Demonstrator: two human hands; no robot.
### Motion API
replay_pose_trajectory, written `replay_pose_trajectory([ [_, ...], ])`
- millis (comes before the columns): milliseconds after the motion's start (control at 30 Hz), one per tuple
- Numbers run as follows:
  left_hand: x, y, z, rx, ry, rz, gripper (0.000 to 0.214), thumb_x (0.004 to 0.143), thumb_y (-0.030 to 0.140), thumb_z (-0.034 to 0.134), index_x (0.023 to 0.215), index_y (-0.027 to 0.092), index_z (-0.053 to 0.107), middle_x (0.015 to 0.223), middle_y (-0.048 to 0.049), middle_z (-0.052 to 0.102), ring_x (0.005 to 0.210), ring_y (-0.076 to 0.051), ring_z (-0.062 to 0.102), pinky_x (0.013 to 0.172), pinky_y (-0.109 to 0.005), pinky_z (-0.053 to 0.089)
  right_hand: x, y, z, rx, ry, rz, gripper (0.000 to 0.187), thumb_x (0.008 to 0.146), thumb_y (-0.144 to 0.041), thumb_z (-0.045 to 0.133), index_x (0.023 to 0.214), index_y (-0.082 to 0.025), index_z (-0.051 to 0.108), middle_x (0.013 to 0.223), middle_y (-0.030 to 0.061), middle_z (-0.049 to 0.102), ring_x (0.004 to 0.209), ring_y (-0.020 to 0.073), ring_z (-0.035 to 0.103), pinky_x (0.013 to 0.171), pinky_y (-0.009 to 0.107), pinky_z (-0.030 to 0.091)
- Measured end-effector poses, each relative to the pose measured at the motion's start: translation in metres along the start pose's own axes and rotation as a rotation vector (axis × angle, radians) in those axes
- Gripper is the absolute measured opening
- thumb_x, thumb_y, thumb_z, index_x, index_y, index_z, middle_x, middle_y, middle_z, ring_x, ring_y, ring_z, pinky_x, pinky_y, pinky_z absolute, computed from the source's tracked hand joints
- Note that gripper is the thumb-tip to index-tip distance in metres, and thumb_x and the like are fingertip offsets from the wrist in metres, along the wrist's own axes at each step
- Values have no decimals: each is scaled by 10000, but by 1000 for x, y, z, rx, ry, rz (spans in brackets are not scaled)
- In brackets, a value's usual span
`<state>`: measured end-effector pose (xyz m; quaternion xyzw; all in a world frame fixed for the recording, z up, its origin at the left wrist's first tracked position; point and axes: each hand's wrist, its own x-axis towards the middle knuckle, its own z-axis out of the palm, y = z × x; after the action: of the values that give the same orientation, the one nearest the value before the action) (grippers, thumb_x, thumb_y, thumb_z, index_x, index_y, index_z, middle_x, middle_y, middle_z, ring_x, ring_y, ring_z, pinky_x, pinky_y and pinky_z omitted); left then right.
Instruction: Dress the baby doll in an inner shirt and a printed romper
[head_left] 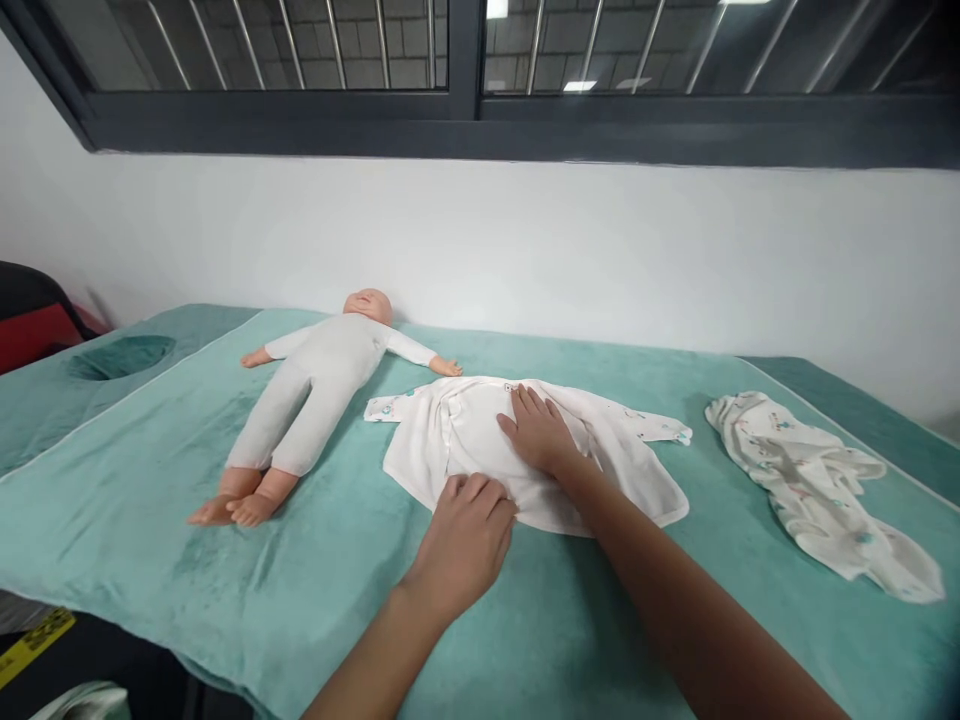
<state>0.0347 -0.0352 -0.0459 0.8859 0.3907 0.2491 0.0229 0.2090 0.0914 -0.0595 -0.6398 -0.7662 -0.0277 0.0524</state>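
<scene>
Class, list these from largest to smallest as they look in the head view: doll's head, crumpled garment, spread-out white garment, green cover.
1. Green cover
2. Spread-out white garment
3. Crumpled garment
4. Doll's head

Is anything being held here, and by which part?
The left hand curls at the near edge of the white top; whether it grips is hidden. The right hand lies flat on it, grasping nothing.
</scene>
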Motion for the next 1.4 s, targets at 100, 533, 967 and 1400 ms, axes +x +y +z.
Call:
replay_pose_trajectory([
  [100,-4,3,-2,-67,-17,7,168,929,167,416,892,179,580,874,-45,589,850,-201,507,772,-379,398,-9,-2,-2,-15,-20,-18,672,984,-484,213,1509,-67,251,1582,134,208,1458,279,188,1158,480,184],
  [533,-4,-116,-34,267,291,-580,378,870,152,473,1233,136,575,1201,-181,557,1093,-320,530,902,-447,446,-58,-26,-5,-59,93,-154,642,996,-457,216,1469,-43,347,1551,173,271,1446,283,233,1155,463,223],
  [967,17,-158,-35,323,421,-466,448,804,3,387,1115,152,673,1453,-126,469,1294,-322,469,976,-461,458,-71,-33,-8,-44,143,-214,608,995,-439,267,1460,-61,372,1540,155,297,1437,275,264,1148,461,272],
  [1400,-50,-44,-25,-24,83,42,421,811,-5,418,1141,197,583,1236,-103,577,1133,-237,522,962,-439,435,-161,-49,-38,199,18,-505,571,979,-376,398,1513,-216,272,1556,58,303,1440,210,265,1169,438,287],
])
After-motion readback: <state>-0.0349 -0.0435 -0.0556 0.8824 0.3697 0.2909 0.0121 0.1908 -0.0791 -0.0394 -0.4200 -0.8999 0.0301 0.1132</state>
